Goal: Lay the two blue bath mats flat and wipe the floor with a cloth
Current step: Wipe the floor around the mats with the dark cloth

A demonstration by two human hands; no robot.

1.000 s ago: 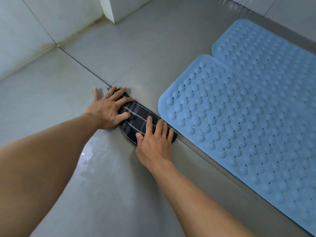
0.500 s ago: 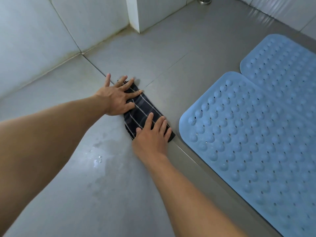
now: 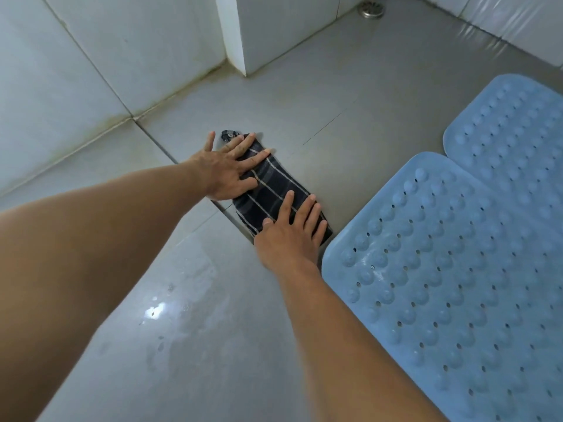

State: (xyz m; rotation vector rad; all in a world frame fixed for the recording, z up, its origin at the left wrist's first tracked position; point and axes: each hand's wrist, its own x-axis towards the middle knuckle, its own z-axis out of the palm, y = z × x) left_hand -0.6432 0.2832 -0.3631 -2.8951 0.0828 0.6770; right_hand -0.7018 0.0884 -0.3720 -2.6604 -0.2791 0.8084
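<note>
A dark plaid cloth (image 3: pixel 271 190) lies folded on the grey floor tiles. My left hand (image 3: pixel 227 172) presses flat on its far end, fingers spread. My right hand (image 3: pixel 289 236) presses flat on its near end. Just right of the cloth, one blue bath mat (image 3: pixel 457 284) with bumps and holes lies flat, its corner almost touching the cloth. A second blue bath mat (image 3: pixel 511 129) lies flat beyond it, the two edges side by side.
White tiled walls rise at the left, and a wall corner (image 3: pixel 234 35) juts out behind the cloth. A round metal floor drain (image 3: pixel 371 9) sits at the top. A wet, shiny patch (image 3: pixel 170 309) marks the tile under my left forearm.
Both hands have pushed the cloth away from me across the floor, toward the wall corner. The view has tilted up, so the drain and more wall show.
</note>
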